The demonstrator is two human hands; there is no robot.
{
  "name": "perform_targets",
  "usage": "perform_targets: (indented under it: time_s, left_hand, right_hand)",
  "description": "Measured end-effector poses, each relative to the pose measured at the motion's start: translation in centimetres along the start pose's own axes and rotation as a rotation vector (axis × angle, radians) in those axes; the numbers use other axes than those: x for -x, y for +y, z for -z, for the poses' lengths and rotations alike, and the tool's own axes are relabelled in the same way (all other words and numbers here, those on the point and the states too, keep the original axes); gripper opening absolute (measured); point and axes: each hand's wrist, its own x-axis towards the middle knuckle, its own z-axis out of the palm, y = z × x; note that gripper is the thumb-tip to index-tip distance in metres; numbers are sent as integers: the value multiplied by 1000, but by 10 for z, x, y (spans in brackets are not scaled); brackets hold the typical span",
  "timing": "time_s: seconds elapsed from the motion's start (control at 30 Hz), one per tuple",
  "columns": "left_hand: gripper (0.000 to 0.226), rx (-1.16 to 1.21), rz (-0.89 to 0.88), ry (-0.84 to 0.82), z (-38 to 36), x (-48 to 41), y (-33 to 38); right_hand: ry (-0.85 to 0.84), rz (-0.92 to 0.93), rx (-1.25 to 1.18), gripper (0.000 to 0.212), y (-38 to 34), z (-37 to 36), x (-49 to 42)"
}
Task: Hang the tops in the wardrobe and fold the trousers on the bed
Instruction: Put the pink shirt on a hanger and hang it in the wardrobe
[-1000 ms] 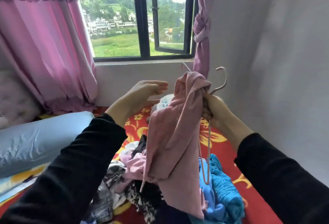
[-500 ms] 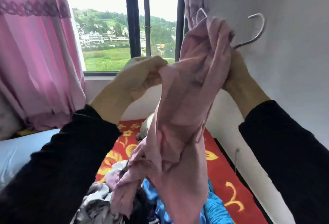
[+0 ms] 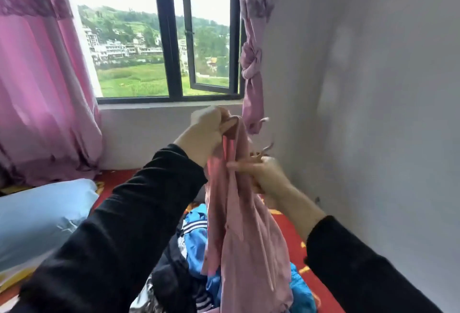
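A dusty pink top (image 3: 239,233) hangs in mid-air in front of me, over the bed. My left hand (image 3: 206,133) grips its upper edge just below the window sill. My right hand (image 3: 263,175) is lower and to the right, curled round the top's fabric and the hanger (image 3: 267,147), whose metal hook pokes up above my fingers. Most of the hanger is hidden inside the cloth. A heap of clothes (image 3: 194,243) with a blue striped piece lies on the red bed (image 3: 291,233) under the top.
A light blue pillow (image 3: 42,215) lies at the left. Pink curtains (image 3: 37,83) flank the window (image 3: 171,46); a knotted one (image 3: 251,68) hangs just behind my hands. A grey wall (image 3: 373,113) runs close along the right of the bed.
Both hands have come down from high in front of the window to sill height. The left hand has moved above the right, and the top now hangs straighter.
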Motion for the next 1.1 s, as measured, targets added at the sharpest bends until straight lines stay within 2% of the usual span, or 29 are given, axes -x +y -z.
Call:
perform_targets:
  time_s: [0.07,0.13,0.17,0.2,0.27,0.3,0.33,0.37,0.43,0.5,0.53,0.63,0.7,0.77,0.87,0.97,1.0,1.1]
  left_hand:
    - [24,-14,3,-10,-5,5,-2]
    - [21,17,-62,-29,-4,8,8]
    - [21,2,-140,-40,2,6,15]
    - [21,-87,-251,-56,12,4,21]
    - [12,-488,-516,-8,40,-3,28]
    - [3,-724,-646,66,55,-7,29]
    - [4,-967,-741,137,67,-11,26]
    - [8,-1180,-788,177,77,-13,19]
    - [19,-1384,-767,212,86,-14,6]
    - [21,-1384,-708,239,92,-19,-1]
    - [18,-1287,-644,226,95,-20,1]
    - [12,-768,-453,85,100,-22,17]
    - [14,-591,-517,104,99,-20,26]
    - [19,-651,-628,134,101,-23,34]
    - [22,-804,-559,80,113,-33,29]
    - [22,-812,-443,49,120,-38,14]
    - [23,-831,-410,42,121,-38,7]
    - [20,-904,-331,77,130,-42,-11]
  right_hand:
    - [171,2,48,14,23,-14,-5]
    - [321,9,16,6,33,-15,-13]
    - [360,16,-30,4,30,-12,-16]
    - [395,16,-80,12,22,-3,-23]
    - [453,77,-184,26,-12,14,-30]
    - [472,147,-230,26,-35,22,-33]
    - [473,228,-236,22,-59,27,-33]
    - [459,297,-203,18,-83,29,-31]
    - [438,420,-78,21,-119,27,-27]
    - [453,504,15,27,-140,25,-26]
    - [473,526,17,27,-147,26,-27]
    - [519,572,44,20,-155,34,-31]
    - [562,614,244,28,-148,43,-35]
    - [572,606,442,42,-133,47,-36]
    - [487,464,527,51,-95,47,-37]
    - [362,272,393,38,-64,39,-27]
    - [335,246,339,42,-56,38,-25]
    - [293,289,175,45,-41,43,-17]
